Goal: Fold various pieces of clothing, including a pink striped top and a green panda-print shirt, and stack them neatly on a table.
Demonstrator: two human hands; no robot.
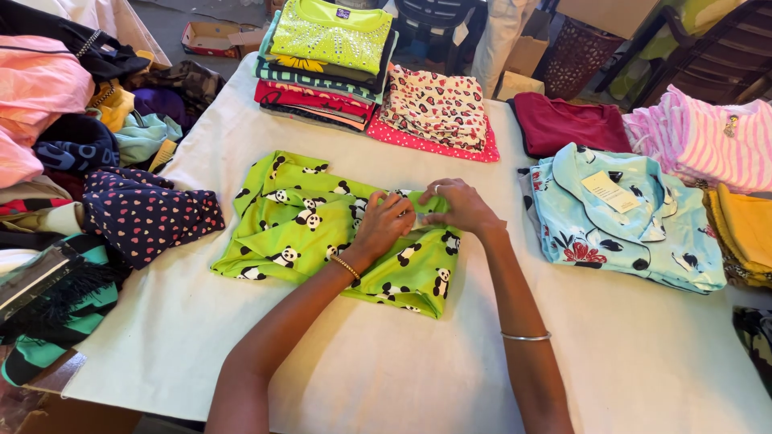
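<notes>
Garment (297, 221), lime green with panda print, part-folded at centre of white-covered table (402, 370). Left hand (384, 225) and right hand (458, 205) meet at its upper right edge, fingers pinching the cloth. Folded stack (326, 64) beyond; light blue floral shirt (627, 225) to the right.

Both forearms were bare, no sleeves in view. Left hand (384, 227) had a thin gold beaded bracelet at the wrist. Right hand (460, 206) wore a ring on one finger, plus a plain silver bangle further up the forearm.
</notes>
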